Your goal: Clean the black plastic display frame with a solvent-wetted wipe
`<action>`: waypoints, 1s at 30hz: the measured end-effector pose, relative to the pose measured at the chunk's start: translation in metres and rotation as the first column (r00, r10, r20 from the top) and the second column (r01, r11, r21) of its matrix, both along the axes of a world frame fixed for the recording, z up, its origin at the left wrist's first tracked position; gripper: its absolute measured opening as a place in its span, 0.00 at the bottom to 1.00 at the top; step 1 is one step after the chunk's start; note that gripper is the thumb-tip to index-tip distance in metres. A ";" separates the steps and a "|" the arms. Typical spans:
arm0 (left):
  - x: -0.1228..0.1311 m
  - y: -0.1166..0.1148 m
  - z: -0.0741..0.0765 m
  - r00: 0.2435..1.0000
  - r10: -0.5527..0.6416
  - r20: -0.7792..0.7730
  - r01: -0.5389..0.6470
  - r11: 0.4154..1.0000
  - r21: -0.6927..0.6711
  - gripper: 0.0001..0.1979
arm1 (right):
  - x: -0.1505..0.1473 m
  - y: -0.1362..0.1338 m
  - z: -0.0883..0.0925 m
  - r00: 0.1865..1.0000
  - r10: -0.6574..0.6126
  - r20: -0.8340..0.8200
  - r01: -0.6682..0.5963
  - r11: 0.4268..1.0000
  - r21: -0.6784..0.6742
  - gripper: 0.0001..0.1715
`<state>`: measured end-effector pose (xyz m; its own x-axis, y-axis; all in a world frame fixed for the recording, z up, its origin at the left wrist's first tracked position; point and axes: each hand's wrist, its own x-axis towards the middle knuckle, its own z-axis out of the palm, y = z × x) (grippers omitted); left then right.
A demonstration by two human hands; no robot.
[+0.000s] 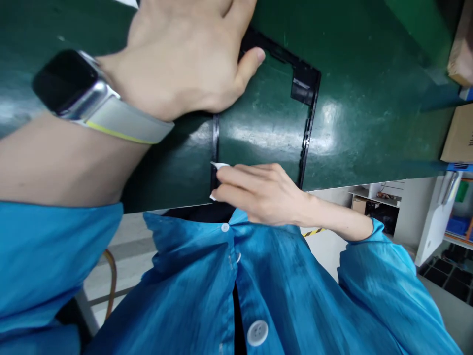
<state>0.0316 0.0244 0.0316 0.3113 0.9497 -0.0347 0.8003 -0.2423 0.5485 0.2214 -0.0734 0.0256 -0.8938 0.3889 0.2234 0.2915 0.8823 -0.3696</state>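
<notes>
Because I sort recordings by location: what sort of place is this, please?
Probably a workshop or small assembly area. Signs are the flat, glossy green worktop, the thin, black, apparently plastic frame lying on it, and the brown, boxy cardboard carton at the picture's right edge.

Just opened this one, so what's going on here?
A person in a blue buttoned jacket is handling a thin black plastic-looking frame that lies on a glossy dark green tabletop. Their right hand pinches a thin white scrap, perhaps cloth or paper, at the frame's left bar, near the tabletop's edge. Their left hand lies over the frame's upper left part, hiding it; whether it presses down is unclear.
</notes>
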 end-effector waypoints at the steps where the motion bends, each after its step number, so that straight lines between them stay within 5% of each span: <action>1: -0.001 0.002 -0.003 1.000 0.001 0.014 -0.002 1.000 0.004 0.40 | 0.003 0.003 0.002 0.994 -0.056 -0.095 0.038 0.983 -0.178 0.19; 3: -0.001 0.007 -0.009 0.999 0.028 0.046 -0.028 0.999 0.016 0.41 | 0.008 0.008 0.004 0.918 -0.258 -0.300 0.060 0.840 -0.539 0.14; 5: -0.001 0.011 -0.013 0.991 0.075 0.107 -0.080 0.996 0.047 0.39 | 0.013 0.011 0.003 0.802 -0.458 -0.383 -0.032 0.608 -0.793 0.15; 9: 0.000 0.016 -0.015 0.951 0.184 0.248 -0.217 0.970 0.113 0.29 | 0.019 0.010 -0.006 0.743 -0.598 -0.299 -0.247 0.170 -0.954 0.23; 12: -0.004 0.015 -0.010 0.904 0.260 0.339 -0.326 0.933 0.154 0.20 | 0.021 0.007 -0.008 0.759 -0.619 -0.202 -0.246 0.014 -0.969 0.31; 15: -0.009 -0.001 0.003 0.837 0.295 0.461 -0.424 0.882 0.207 0.19 | 0.022 0.003 -0.005 0.764 -0.616 -0.192 -0.259 -0.020 -0.966 0.32; 19: -0.005 -0.056 0.018 0.735 0.203 0.647 -0.456 0.854 0.251 0.25 | 0.020 -0.001 0.000 0.722 -0.646 -0.247 -0.289 0.043 -0.956 0.32; 22: 0.005 -0.105 0.012 0.742 0.077 0.666 -0.316 0.916 0.246 0.21 | 0.018 -0.004 0.002 0.698 -0.663 -0.269 -0.306 0.063 -0.950 0.29; 25: 0.016 -0.141 -0.002 0.727 0.062 0.684 -0.314 0.915 0.252 0.35 | 0.015 -0.007 0.003 0.674 -0.692 -0.260 -0.337 0.025 -0.941 0.29; 30: 0.024 -0.157 -0.012 0.706 0.131 0.696 -0.415 0.873 0.256 0.24 | 0.012 -0.010 0.009 0.677 -0.694 -0.245 -0.362 -0.025 -0.932 0.29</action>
<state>0.0556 -0.1324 0.0197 -0.1542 0.8864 0.4364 0.3503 -0.3640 0.8630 0.2336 -0.0830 0.0341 -0.6026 0.7717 -0.2036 -0.3590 -0.4899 -0.7944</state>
